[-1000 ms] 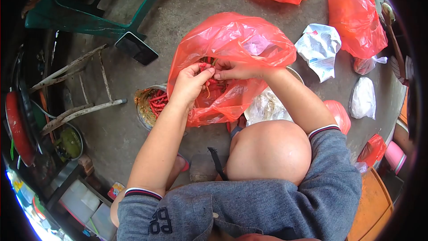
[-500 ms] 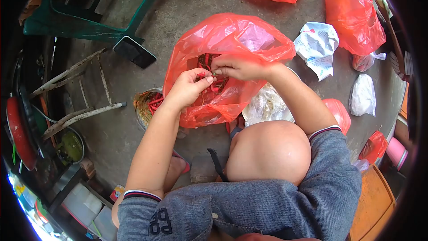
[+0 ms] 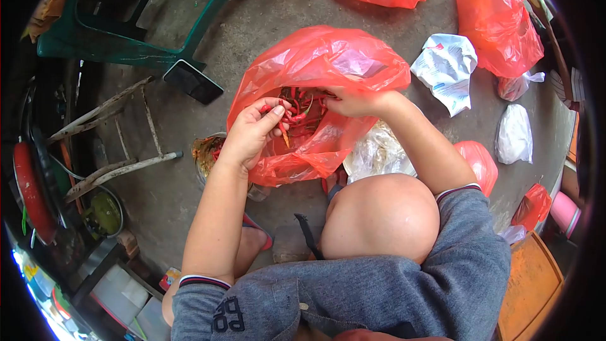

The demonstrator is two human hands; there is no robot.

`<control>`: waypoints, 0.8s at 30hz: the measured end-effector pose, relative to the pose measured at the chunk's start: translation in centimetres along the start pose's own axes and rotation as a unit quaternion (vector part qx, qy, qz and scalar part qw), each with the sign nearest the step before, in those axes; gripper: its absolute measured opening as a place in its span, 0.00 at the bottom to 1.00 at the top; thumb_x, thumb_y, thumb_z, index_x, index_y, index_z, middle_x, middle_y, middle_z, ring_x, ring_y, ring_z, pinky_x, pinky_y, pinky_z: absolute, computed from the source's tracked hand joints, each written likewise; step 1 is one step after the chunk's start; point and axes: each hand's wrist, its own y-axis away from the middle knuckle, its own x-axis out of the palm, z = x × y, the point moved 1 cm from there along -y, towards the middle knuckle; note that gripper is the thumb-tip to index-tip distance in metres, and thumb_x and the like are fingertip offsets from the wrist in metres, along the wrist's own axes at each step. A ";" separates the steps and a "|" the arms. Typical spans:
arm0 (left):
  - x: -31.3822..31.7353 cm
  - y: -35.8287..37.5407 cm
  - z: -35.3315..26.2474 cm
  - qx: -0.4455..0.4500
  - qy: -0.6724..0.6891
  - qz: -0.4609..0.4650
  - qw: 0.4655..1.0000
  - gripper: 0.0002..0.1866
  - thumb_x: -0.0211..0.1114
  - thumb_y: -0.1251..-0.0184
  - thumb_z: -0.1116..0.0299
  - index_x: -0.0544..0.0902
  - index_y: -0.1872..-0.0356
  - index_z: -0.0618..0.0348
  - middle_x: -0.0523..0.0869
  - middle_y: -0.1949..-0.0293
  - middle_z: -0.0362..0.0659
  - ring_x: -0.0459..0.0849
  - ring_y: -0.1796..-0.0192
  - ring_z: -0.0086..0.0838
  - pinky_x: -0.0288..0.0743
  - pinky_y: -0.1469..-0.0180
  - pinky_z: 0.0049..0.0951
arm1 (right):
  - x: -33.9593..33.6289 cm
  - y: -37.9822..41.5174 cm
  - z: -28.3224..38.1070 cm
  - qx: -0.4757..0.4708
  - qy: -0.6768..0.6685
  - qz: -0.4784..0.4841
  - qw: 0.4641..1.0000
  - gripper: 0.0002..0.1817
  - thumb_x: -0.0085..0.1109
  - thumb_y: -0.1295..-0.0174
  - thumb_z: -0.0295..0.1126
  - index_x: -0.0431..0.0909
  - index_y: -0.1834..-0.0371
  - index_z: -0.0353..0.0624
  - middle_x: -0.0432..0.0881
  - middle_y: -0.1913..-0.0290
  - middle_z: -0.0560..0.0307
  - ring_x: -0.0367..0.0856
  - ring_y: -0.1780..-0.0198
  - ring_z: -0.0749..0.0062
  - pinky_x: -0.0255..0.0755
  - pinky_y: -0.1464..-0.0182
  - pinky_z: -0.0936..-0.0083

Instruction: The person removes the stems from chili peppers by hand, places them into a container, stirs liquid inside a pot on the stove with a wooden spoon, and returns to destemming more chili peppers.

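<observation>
A large red plastic bag (image 3: pixel 303 167) lies wide open before me, with many red chili peppers (image 3: pixel 303 131) inside. At the bag's left side my left hand (image 3: pixel 249 129) is closed round a few red chilies, one with a yellowish tip pointing down. My right hand (image 3: pixel 356 102) reaches in from the right, its fingers pinched on a chili among the pile; the fingertips are partly hidden. Beside my left wrist a metal container (image 3: pixel 203 159) holds more chilies and reddish-yellow matter, partly covered by my forearm.
A phone (image 3: pixel 193 82) leans by a green plastic chair (image 3: pixel 107 52). Left of me lies a wooden frame (image 3: pixel 120 167). Clear plastic fills a pale basin (image 3: pixel 384 155) near my knee. Red bags (image 3: pixel 499 25), a printed sheet (image 3: pixel 445 69) and a white bag (image 3: pixel 514 134) lie to the right.
My hands have drawn apart from where they met over one chili. The left has moved left with several chilies; the right has gone to the pile in the bag.
</observation>
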 end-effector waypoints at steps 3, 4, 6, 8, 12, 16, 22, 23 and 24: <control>-0.1 -0.1 0.2 -0.015 0.033 -0.020 0.999 0.08 0.58 0.33 0.68 0.77 0.57 0.59 0.81 0.66 0.37 0.80 0.67 0.17 0.74 0.63 0.16 | -0.7 0.3 1.2 -0.062 -0.052 -0.033 0.996 0.15 0.53 0.39 0.34 0.74 0.51 0.42 0.79 0.56 0.50 0.77 0.52 0.60 0.69 0.48 0.69; -0.1 -0.1 0.3 -0.019 0.058 -0.019 0.998 0.09 0.58 0.33 0.68 0.76 0.57 0.60 0.81 0.66 0.38 0.80 0.68 0.17 0.75 0.63 0.16 | -0.9 0.3 1.4 -0.107 -0.130 -0.047 0.985 0.14 0.52 0.38 0.34 0.74 0.52 0.41 0.79 0.57 0.50 0.77 0.52 0.61 0.69 0.49 0.70; 0.1 0.0 0.1 -0.016 0.069 -0.019 0.997 0.09 0.58 0.33 0.68 0.76 0.56 0.60 0.81 0.65 0.38 0.80 0.67 0.18 0.75 0.63 0.16 | 0.5 -0.2 1.0 -0.121 -0.148 -0.023 0.981 0.13 0.51 0.37 0.34 0.74 0.52 0.41 0.79 0.58 0.50 0.77 0.53 0.61 0.69 0.50 0.70; 0.2 0.0 0.1 -0.014 0.082 -0.021 0.996 0.09 0.58 0.33 0.69 0.76 0.56 0.61 0.81 0.65 0.39 0.80 0.67 0.18 0.75 0.62 0.16 | 1.2 -0.1 0.4 -0.136 -0.166 0.002 0.977 0.13 0.50 0.36 0.34 0.74 0.52 0.41 0.79 0.59 0.50 0.77 0.54 0.61 0.69 0.50 0.71; 0.0 -0.2 0.4 0.028 0.028 -0.030 0.999 0.09 0.58 0.34 0.70 0.75 0.55 0.60 0.82 0.62 0.41 0.79 0.67 0.17 0.73 0.63 0.16 | 0.9 -0.1 0.9 -0.099 -0.204 0.071 0.971 0.11 0.49 0.35 0.33 0.75 0.57 0.39 0.78 0.61 0.49 0.77 0.57 0.62 0.69 0.53 0.70; 0.0 -0.4 0.7 0.101 -0.048 -0.015 0.994 0.08 0.58 0.34 0.71 0.75 0.55 0.60 0.82 0.61 0.42 0.78 0.67 0.16 0.72 0.63 0.16 | 1.3 -0.3 0.6 -0.080 -0.240 0.129 0.959 0.11 0.48 0.34 0.32 0.75 0.58 0.35 0.78 0.62 0.48 0.77 0.57 0.60 0.70 0.53 0.70; 0.4 0.1 0.4 0.070 0.004 -0.039 0.997 0.08 0.57 0.34 0.73 0.76 0.56 0.60 0.82 0.60 0.42 0.80 0.64 0.18 0.73 0.61 0.16 | 1.3 0.0 1.0 -0.011 -0.180 0.042 0.983 0.13 0.52 0.36 0.32 0.73 0.53 0.36 0.79 0.61 0.48 0.78 0.56 0.63 0.70 0.52 0.71; 0.4 0.0 0.5 0.071 0.004 -0.039 0.997 0.08 0.57 0.34 0.73 0.76 0.56 0.60 0.82 0.60 0.42 0.80 0.64 0.18 0.73 0.61 0.16 | 1.5 0.1 0.9 -0.012 -0.179 0.042 0.983 0.13 0.52 0.36 0.32 0.73 0.53 0.36 0.79 0.61 0.48 0.78 0.56 0.63 0.70 0.52 0.71; 0.3 -0.2 0.7 0.095 -0.011 -0.046 0.994 0.08 0.57 0.34 0.73 0.76 0.56 0.60 0.82 0.60 0.42 0.80 0.63 0.19 0.73 0.61 0.17 | 1.6 0.2 0.9 -0.041 -0.124 -0.037 0.991 0.14 0.52 0.37 0.32 0.72 0.50 0.37 0.78 0.60 0.48 0.78 0.56 0.64 0.70 0.52 0.72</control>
